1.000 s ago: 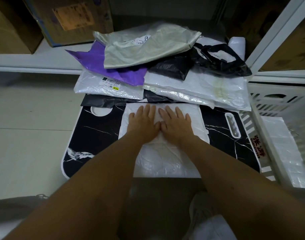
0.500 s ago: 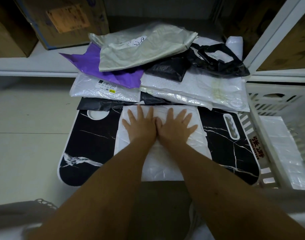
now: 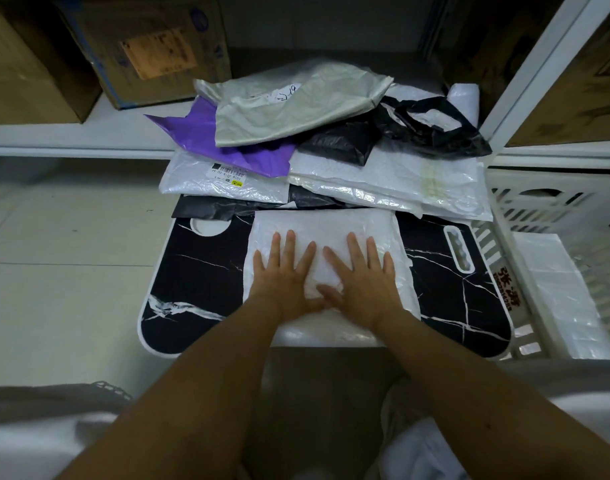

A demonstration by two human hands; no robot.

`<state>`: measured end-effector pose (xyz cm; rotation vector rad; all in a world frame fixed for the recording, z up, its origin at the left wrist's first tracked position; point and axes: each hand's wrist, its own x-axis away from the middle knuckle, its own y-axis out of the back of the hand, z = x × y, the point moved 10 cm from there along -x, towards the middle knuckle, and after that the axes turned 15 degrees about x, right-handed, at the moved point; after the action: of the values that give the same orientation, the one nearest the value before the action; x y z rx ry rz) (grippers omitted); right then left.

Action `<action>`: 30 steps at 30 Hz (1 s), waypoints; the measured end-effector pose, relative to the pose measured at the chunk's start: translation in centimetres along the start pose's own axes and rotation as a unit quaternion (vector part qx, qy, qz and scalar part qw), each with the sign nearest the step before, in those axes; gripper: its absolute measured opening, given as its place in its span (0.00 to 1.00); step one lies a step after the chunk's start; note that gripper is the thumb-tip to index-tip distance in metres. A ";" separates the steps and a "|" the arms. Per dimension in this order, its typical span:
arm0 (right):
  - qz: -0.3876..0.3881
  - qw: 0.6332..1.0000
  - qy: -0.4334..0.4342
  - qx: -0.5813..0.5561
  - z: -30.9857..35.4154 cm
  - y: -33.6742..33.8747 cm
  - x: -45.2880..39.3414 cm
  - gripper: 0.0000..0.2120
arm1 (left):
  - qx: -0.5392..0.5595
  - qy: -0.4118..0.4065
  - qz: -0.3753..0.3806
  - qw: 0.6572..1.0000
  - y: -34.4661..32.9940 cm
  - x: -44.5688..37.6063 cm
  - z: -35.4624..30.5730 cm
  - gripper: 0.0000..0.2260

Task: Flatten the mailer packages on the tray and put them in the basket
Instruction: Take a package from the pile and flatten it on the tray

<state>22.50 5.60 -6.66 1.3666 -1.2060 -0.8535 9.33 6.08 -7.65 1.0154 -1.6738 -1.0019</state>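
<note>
We see the left hand [image 3: 283, 275] and right hand [image 3: 360, 275] pressing palms-down, fingers straight and spread, neither grip closed, on a white mailer [image 3: 326, 230] lying flat mid-tray [image 3: 206, 271]. More mailers [image 3: 296, 133] are piled at the tray's far edge, and the white basket [image 3: 525, 202] just right of it holds a white package [image 3: 556, 289].

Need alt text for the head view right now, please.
Both hands, left and right, press flat on a white mailer lying on a black marble tray. More mailers are piled behind; a white basket stands right.
</note>
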 end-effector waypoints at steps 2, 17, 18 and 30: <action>0.016 1.000 -0.002 0.004 -0.3 -0.5 0.9 0.41 | -0.003 0.004 0.026 1.000 -0.2 0.4 0.3 0.52; 0.131 0.988 0.039 0.067 -1.8 -1.9 4.0 0.58 | -0.039 0.024 0.177 0.983 -1.1 3.6 1.7 0.67; 0.135 0.987 0.041 0.074 -1.9 -2.0 4.2 0.57 | -0.043 0.024 0.178 0.983 -1.1 3.6 1.7 0.67; -0.032 0.996 -0.058 0.067 -4.0 1.6 4.0 0.17 | -0.075 -0.046 0.150 0.985 4.3 2.6 2.0 0.35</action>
<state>26.92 2.88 -3.90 1.4871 -1.3343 -0.9226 5.99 5.43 -3.46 0.6039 -1.7365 -0.9664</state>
